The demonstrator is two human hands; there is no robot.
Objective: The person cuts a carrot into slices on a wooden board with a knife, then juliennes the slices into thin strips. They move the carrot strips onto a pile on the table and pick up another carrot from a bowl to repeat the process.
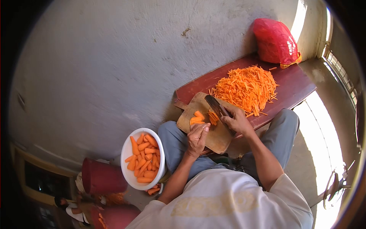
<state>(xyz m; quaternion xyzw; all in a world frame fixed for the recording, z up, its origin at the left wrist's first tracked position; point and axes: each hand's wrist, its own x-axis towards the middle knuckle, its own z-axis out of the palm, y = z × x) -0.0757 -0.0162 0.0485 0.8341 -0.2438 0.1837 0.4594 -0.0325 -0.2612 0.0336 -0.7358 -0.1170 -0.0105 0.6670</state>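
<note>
A wooden cutting board lies across the near left end of a dark red bench. My right hand is closed around the handle of a dark-bladed knife, held over the board. Just beside the blade are cut carrot strips. My left hand rests at the board's left side, its fingers bent together against carrot pieces; whether it grips one is hidden. Behind the board, a large heap of shredded carrot covers part of the bench.
A white bowl of whole peeled carrots stands left of my leg. Red tubs are at the lower left, near another person. On the bench's far end sits a red plastic bag. A wall runs behind.
</note>
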